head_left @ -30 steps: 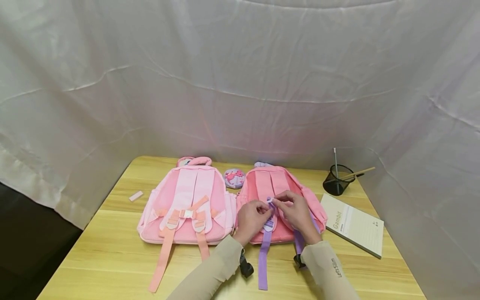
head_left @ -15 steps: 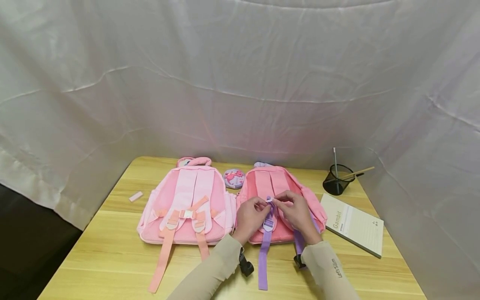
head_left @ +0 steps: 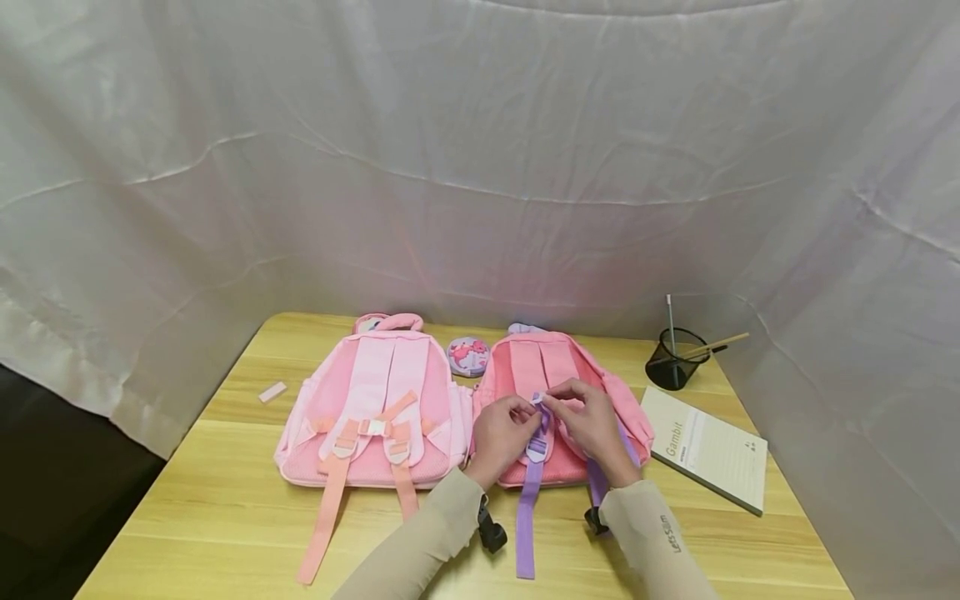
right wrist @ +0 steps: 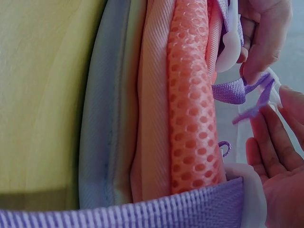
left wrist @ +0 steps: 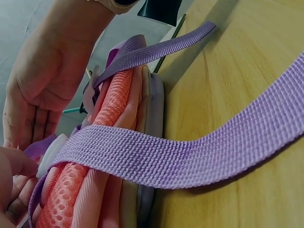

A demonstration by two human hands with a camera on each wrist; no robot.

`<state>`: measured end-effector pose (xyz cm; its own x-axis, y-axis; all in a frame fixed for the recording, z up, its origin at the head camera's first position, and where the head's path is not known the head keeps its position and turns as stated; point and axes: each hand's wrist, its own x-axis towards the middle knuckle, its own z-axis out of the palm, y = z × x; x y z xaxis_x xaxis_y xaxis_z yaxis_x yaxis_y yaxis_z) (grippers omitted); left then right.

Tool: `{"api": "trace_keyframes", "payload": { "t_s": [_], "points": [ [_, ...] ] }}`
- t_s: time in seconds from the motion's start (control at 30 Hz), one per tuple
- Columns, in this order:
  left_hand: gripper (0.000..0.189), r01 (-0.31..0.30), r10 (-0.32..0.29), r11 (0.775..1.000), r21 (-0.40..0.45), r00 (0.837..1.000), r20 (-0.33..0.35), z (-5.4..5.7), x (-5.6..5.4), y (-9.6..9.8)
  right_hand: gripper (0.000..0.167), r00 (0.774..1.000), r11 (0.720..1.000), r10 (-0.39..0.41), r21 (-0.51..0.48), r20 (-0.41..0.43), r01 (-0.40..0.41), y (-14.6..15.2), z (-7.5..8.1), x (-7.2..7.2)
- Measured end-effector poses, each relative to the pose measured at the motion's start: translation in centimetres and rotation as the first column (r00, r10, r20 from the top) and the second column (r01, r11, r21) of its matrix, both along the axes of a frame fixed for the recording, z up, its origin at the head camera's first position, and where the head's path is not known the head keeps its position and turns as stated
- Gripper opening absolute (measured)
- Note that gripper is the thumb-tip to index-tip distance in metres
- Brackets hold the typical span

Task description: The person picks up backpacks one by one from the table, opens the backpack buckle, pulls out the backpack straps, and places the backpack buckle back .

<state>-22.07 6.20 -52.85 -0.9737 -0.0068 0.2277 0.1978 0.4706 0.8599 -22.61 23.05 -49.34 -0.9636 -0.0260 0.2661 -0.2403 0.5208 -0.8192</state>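
A coral-pink backpack (head_left: 510, 374) lies on the table, its back panel and shoulder straps facing up. Above its middle, both hands meet at a thin purple strap (right wrist: 229, 91) with a small white buckle (head_left: 538, 399). My left hand (head_left: 504, 435) pinches this strap from the left. From the right, my right hand (head_left: 592, 425) pinches the buckle between thumb and fingers, as the right wrist view shows. Below them, a wide purple strap (head_left: 527, 517) runs through a white adjuster (head_left: 536, 455) and hangs toward the table's front. My fingers partly hide the buckle.
A light-pink backpack (head_left: 362, 358) with orange straps lies to the left. Between the bags' tops is a round purple pouch (head_left: 468, 357). A notebook (head_left: 705, 450) and a black mesh pen cup (head_left: 670, 372) stand right, a small pink block (head_left: 272, 392) far left.
Both hands stay at the thin strap and buckle, with small finger movements. The right hand and the buckle have shifted very slightly left.
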Motion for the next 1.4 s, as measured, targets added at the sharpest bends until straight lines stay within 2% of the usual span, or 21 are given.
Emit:
{"api": "trace_keyframes", "payload": {
  "t_s": [0.33,0.53,0.67,0.8,0.97,1.2,1.4],
  "points": [
    [0.01,0.026,-0.026,1.0,-0.004,1.0,0.014,0.05,-0.01,-0.1,0.012,1.0,1.0,0.008,-0.003,-0.007,-0.008,0.2,-0.16,-0.16],
    [0.019,0.066,-0.07,0.994,0.087,0.997,0.044,0.13,-0.1,-0.41,0.013,1.0,1.0,0.01,-0.019,0.002,-0.01,0.41,-0.08,-0.21],
    [0.027,0.1,-0.105,0.983,0.153,0.994,0.031,0.13,-0.43,-0.64,0.014,1.0,1.0,0.012,-0.013,0.001,-0.012,0.44,0.05,-0.11],
    [0.026,0.129,-0.134,0.974,0.187,0.991,0.015,0.16,-0.72,-0.7,0.014,1.0,1.0,0.017,-0.009,0.0,-0.017,0.41,0.14,-0.03],
    [0.02,0.14,-0.147,0.966,0.218,0.989,0.018,0.2,-0.8,-0.64,0.016,1.0,0.999,0.026,-0.021,-0.004,-0.026,0.41,0.04,0.0],
    [0.02,0.167,-0.178,0.938,0.303,0.984,0.01,0.0,-0.84,-0.65,0.025,0.999,0.998,0.043,-0.037,-0.009,-0.043,0.64,-0.2,0.24],
    [0.021,0.149,-0.158,0.935,0.322,0.987,0.001,0.02,-0.85,-0.66,0.023,0.999,0.999,0.024,-0.023,0.038,-0.023,0.88,0.05,0.63]
  ]
}}
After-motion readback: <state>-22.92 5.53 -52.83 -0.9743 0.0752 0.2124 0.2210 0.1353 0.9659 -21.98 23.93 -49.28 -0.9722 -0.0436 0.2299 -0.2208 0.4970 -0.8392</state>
